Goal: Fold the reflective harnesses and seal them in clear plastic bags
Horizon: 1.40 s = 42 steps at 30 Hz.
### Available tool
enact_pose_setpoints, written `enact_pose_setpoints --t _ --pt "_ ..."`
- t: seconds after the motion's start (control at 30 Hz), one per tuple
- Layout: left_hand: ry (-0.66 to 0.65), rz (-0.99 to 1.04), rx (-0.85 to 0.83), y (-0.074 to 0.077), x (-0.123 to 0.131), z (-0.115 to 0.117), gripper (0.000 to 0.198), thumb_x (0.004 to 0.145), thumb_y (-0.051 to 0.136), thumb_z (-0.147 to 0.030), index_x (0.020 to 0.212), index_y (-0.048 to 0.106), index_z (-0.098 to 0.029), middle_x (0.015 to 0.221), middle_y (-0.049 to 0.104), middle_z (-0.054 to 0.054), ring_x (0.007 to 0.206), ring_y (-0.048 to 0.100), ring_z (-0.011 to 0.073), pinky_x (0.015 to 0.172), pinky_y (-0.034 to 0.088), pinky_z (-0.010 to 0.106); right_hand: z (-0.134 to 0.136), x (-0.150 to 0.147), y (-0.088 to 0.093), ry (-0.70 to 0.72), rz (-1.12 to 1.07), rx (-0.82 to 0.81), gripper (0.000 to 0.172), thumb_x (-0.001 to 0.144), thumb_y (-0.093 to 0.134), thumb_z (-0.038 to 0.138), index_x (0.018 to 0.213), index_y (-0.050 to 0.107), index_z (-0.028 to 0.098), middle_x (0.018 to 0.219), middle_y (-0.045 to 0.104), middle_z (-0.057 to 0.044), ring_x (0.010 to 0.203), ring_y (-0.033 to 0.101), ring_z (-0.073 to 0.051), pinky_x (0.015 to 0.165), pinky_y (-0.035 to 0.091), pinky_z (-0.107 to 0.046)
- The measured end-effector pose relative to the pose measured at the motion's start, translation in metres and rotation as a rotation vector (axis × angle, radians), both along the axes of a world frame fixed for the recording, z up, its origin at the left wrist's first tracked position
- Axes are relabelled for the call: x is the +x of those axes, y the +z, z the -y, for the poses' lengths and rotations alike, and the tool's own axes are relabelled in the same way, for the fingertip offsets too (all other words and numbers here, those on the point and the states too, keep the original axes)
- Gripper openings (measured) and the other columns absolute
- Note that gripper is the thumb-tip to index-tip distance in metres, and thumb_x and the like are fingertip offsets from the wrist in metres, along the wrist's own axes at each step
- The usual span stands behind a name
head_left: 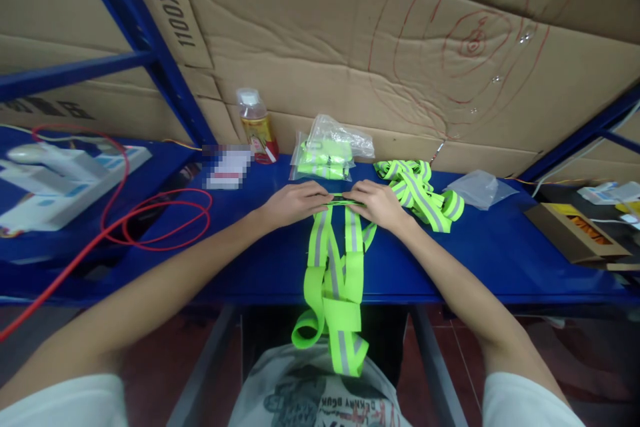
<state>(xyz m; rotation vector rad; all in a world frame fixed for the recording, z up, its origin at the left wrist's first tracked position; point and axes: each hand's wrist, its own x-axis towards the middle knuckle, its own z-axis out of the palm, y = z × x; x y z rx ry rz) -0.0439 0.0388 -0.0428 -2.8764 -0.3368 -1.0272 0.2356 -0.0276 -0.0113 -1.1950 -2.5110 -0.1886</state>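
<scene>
Both my hands grip the upper end of a lime-green reflective strap harness (345, 267) with grey stripes. My left hand (300, 203) pinches its left side, and my right hand (379, 203) pinches the right side, close together. From there the straps run down over the front edge of the table and hang against my shirt in loops. Just behind my hands lie clear plastic bags (325, 150) with folded green straps inside. Right of my right hand rests a loose heap of the same reflective straps (425, 193). My fingertips partly hide the held edge.
A bottle with a white cap (257, 127) stands at the back, near cardboard (300, 33). A red hose (165, 247) coils on the blue table (480, 260) at left, beside a white device (65, 187). Clear plastic (483, 189) and an open carton (575, 233) lie right.
</scene>
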Motion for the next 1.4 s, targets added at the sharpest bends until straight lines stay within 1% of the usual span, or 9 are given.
enact_pose_setpoints --t 0.17,0.3,0.47,0.6,0.73,0.97,1.1,1.23,1.4 --pt "0.02 -0.076 0.1 -0.006 0.004 0.001 0.024 0.111 0.055 -0.024 0.109 0.08 -0.02 0.106 0.08 0.007 0.097 0.072 0.0181 0.082 0.06 0.028 0.001 0.01 0.005 0.039 -0.084 -0.176 0.034 0.101 0.076 0.043 0.129 0.08 0.025 0.118 0.078 -0.009 0.109 0.073 -0.026 0.087 0.055 -0.033" --pt "0.049 0.002 0.008 -0.01 0.006 0.001 0.019 0.108 0.063 -0.025 0.105 0.081 -0.022 0.1 0.079 0.006 0.095 0.072 0.018 0.08 0.057 0.027 0.007 0.019 0.007 -0.011 -0.25 -0.282 0.055 0.096 0.077 0.057 0.139 0.073 0.024 0.125 0.077 -0.011 0.102 0.076 -0.025 0.09 0.057 -0.035" --pt "0.087 0.225 -0.252 -0.016 0.007 -0.009 0.019 0.101 0.074 -0.035 0.105 0.083 -0.02 0.094 0.08 0.006 0.084 0.074 0.0173 0.075 0.058 0.028 0.003 0.033 -0.003 -0.154 -0.495 -0.549 0.073 0.081 0.087 0.061 0.136 0.061 0.021 0.083 0.074 0.0 0.064 0.068 -0.017 0.06 0.053 -0.028" --pt "0.171 0.327 -0.433 -0.016 0.009 -0.012 0.023 0.092 0.083 -0.041 0.103 0.087 -0.021 0.091 0.08 0.005 0.074 0.072 0.0147 0.064 0.054 0.025 0.002 0.03 -0.006 -0.213 -0.684 -0.713 0.069 0.068 0.096 0.059 0.113 0.058 0.023 0.067 0.068 0.007 0.048 0.059 -0.014 0.042 0.044 -0.024" --pt "0.22 0.379 -0.542 -0.013 0.01 -0.01 0.029 0.087 0.086 -0.046 0.102 0.088 -0.021 0.09 0.081 0.005 0.074 0.072 0.015 0.061 0.054 0.024 0.008 0.021 0.001 -0.23 -0.681 -0.749 0.053 0.069 0.096 0.057 0.09 0.065 0.02 0.058 0.063 0.005 0.046 0.058 -0.012 0.039 0.045 -0.023" --pt "0.253 0.413 -0.648 -0.011 0.009 -0.013 0.034 0.082 0.089 -0.048 0.1 0.089 -0.02 0.096 0.084 0.009 0.078 0.075 0.0191 0.064 0.058 0.027 0.007 0.031 0.013 -0.088 -0.755 -0.942 0.043 0.077 0.09 0.047 0.105 0.082 0.016 0.085 0.079 -0.004 0.068 0.072 -0.015 0.052 0.066 -0.027" --pt "0.264 0.404 -0.631 -0.008 0.007 -0.014 0.032 0.083 0.087 -0.047 0.1 0.089 -0.02 0.096 0.084 0.009 0.078 0.075 0.0194 0.064 0.059 0.027 0.003 0.028 0.002 -0.149 -0.817 -0.946 0.051 0.07 0.097 0.044 0.104 0.071 0.017 0.07 0.075 0.0 0.057 0.072 -0.017 0.046 0.062 -0.025" --pt "0.322 0.371 -0.64 -0.003 0.003 -0.014 0.034 0.084 0.084 -0.047 0.102 0.089 -0.02 0.1 0.085 0.008 0.079 0.075 0.0193 0.067 0.059 0.026 0.002 0.015 -0.014 -0.255 -0.783 -0.849 0.057 0.072 0.095 0.049 0.106 0.058 0.023 0.054 0.064 0.008 0.04 0.062 -0.016 0.035 0.047 -0.022" --pt "0.352 0.419 -0.829 -0.003 -0.004 -0.026 0.042 0.074 0.091 -0.051 0.1 0.089 -0.018 0.098 0.086 0.01 0.082 0.075 0.022 0.076 0.062 0.032 -0.004 0.013 -0.024 -0.279 -0.651 -0.643 0.047 0.083 0.081 0.063 0.086 0.067 0.018 0.06 0.064 0.002 0.047 0.055 -0.012 0.045 0.038 -0.023"
